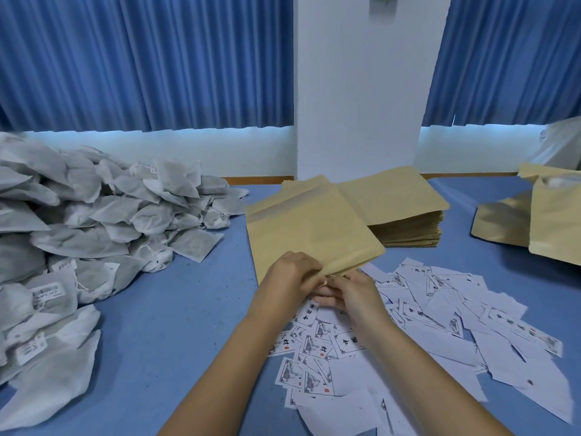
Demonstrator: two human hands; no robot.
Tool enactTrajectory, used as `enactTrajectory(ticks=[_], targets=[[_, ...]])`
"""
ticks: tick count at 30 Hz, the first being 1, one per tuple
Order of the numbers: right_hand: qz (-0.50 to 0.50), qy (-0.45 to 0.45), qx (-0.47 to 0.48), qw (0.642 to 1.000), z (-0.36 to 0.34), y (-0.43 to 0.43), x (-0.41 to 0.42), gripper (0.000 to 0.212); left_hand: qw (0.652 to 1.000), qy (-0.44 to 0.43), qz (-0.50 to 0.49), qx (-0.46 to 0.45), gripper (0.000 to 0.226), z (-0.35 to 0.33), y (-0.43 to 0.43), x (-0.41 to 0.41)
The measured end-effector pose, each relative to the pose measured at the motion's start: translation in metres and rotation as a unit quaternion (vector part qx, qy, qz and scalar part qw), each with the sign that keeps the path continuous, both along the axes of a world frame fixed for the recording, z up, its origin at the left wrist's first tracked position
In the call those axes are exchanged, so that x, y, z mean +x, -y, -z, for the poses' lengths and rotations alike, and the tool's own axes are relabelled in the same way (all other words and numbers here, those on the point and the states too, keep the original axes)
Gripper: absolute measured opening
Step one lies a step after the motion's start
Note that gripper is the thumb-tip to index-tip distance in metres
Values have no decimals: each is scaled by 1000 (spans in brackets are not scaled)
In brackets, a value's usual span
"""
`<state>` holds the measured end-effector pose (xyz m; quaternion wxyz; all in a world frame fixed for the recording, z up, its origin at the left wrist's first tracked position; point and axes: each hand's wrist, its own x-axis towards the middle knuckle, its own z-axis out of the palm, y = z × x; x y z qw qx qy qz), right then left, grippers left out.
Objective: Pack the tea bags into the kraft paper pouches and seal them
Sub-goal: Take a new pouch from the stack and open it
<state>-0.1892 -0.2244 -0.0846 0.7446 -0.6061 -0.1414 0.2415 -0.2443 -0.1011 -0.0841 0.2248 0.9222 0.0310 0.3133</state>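
Scattered white printed paper labels (317, 369) lie nearest on the blue surface (176, 309). Above them, my left grip (290, 275) and right grip (349, 295) pinch a flat tan kraft paper pouch (308, 228) by its near edge, probably to spread it for filling. Grey-white tea bags (94, 221) wait heaped at left.

tea bags (94, 215): big loose grey-white pile, table left. one flat kraft pouch (308, 228) centre, tilted, near edge pinched by left hand (290, 275) and right hand (349, 294). pouch stack (405, 212) just behind it. bulged pouches (553, 221) far right, one open-topped.
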Motion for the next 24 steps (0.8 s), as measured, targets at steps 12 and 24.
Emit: enactTrajectory(ticks=[12,24], targets=[[30,-30,14,999,6,-11,-4,26,990,-97,-81,64,26,-1,17,1],[68,58,-71,993,-3,-4,-7,34,968,109,-207,91,20,-19,8,-18]])
